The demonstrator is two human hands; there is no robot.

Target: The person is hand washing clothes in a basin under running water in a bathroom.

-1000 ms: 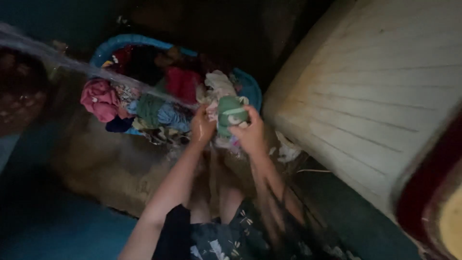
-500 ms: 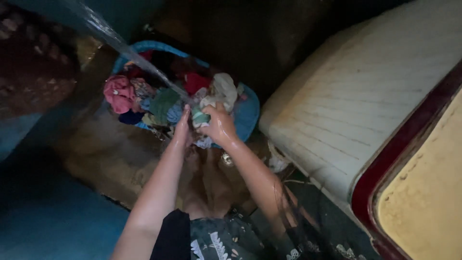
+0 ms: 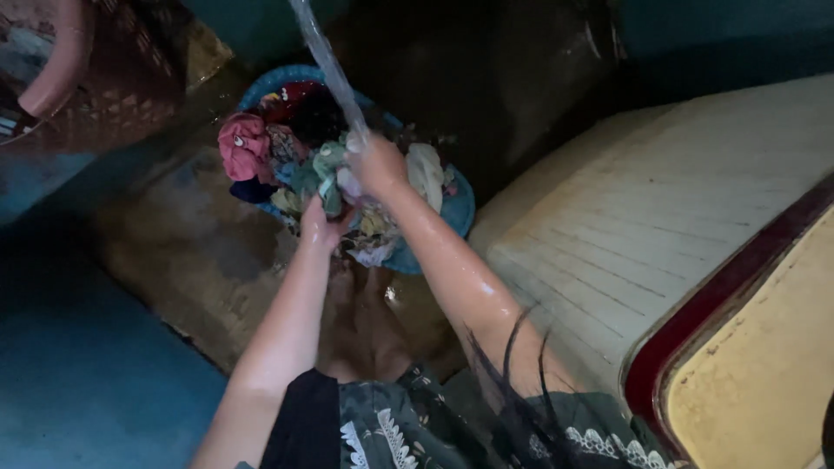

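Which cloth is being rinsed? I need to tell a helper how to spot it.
Find the blue basin of mixed laundry beside the big cream slab. Above it, both hands grip the green cloth under the water stream; its neighbours lie loose.

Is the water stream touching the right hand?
Touching. Head view: the water stream falls onto the right hand and ends there, over the blue basin.

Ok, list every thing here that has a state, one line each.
Water stream: running, landing on the right hand.
Right hand: wet, gripping the green cloth.
Left hand: gripping the cloth from below.
Green cloth: bunched, held over the basin.
Blue basin: piled with clothes.
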